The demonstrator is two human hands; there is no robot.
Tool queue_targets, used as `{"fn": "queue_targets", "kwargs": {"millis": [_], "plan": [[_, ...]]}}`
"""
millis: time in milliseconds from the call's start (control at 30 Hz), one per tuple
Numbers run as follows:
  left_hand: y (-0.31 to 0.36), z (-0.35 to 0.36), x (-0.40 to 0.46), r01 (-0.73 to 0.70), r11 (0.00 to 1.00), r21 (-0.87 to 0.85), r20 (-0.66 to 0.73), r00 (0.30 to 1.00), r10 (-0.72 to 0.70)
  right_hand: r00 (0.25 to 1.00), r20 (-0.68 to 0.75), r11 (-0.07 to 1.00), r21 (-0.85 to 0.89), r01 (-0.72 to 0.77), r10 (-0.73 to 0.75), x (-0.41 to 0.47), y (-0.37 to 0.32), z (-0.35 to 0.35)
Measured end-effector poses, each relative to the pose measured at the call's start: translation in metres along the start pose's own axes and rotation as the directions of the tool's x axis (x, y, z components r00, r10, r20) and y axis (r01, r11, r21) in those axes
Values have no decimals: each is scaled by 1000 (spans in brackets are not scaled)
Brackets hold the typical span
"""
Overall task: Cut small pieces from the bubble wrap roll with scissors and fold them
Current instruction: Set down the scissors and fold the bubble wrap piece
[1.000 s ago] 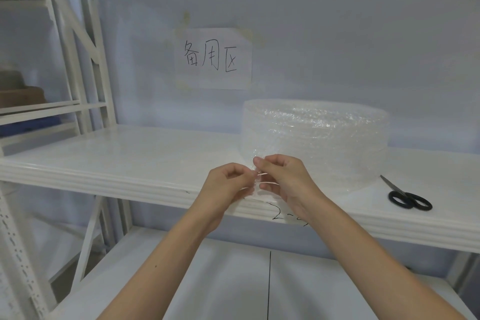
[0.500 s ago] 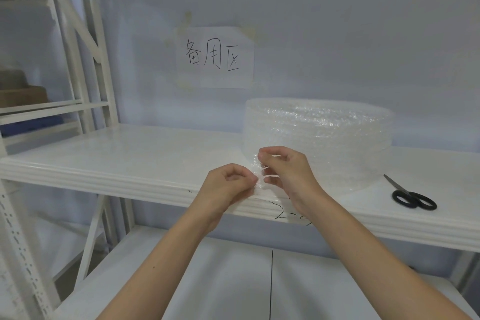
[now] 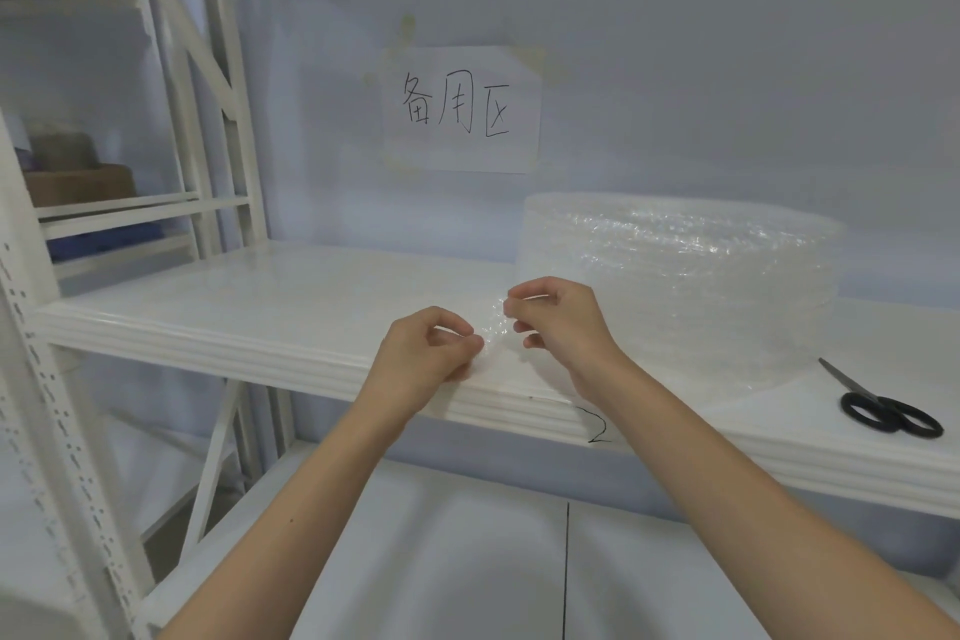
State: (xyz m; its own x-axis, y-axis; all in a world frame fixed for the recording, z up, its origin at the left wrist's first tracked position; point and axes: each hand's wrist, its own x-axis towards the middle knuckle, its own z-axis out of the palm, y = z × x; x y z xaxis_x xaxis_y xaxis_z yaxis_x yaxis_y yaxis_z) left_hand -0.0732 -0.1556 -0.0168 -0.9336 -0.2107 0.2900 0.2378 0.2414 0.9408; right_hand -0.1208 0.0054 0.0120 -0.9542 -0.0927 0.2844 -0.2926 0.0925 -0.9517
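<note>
1. A large roll of clear bubble wrap [image 3: 680,276] is shown lying flat on a white metal shelf [image 3: 270,307], toward its right half and close to the pale blue back wall.
2. A small piece of clear bubble wrap [image 3: 493,333] is held between the two hands, just in front of the roll's left side and above the shelf's front edge. Whether it is attached to the roll cannot be told.
3. The left hand [image 3: 426,353] is seen with its grip closed, thumb and fingers pinched on the piece's lower left edge.
4. The right hand [image 3: 561,322] is seen with its grip closed on the piece's upper right edge, thumb and forefinger pinched, the other fingers curled beneath.
5. A pair of black-handled scissors [image 3: 883,405] is shown lying flat on the shelf, right of the roll and apart from both hands, blades closed and pointing toward the roll.
6. A white paper sign with handwritten black characters [image 3: 460,109] is seen fixed to the wall above the shelf.
7. A black handwritten mark [image 3: 597,426] is visible on the shelf's front edge, under the right wrist.
</note>
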Motion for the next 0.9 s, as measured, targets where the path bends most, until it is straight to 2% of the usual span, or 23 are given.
{"fn": "queue_targets", "kwargs": {"millis": [67,133,267,433,633,833,900], "plan": [[-2,-6,7,-57,977,204,-67,995,72,1000,7,1000,-26,-3,4,11,1,12],[-7,-11,13,-73,941,329,-111,987,115,1000,16,997,-74,1,1,24,4,25],[-20,-22,28,-53,905,423,-140,982,123,999,40,983,-183,20,-13,52,12,54],[-26,-37,52,-89,819,567,-73,985,157,992,53,924,-360,128,-117,81,31,77],[-35,-41,59,-137,743,655,-23,979,201,979,139,768,-607,205,-151,88,41,86],[-34,-44,58,-140,750,646,-37,976,215,931,236,620,-697,361,-277,42,15,56],[-32,-45,56,-152,756,636,-62,967,246,917,243,616,-682,393,-316,16,1,30]]}}
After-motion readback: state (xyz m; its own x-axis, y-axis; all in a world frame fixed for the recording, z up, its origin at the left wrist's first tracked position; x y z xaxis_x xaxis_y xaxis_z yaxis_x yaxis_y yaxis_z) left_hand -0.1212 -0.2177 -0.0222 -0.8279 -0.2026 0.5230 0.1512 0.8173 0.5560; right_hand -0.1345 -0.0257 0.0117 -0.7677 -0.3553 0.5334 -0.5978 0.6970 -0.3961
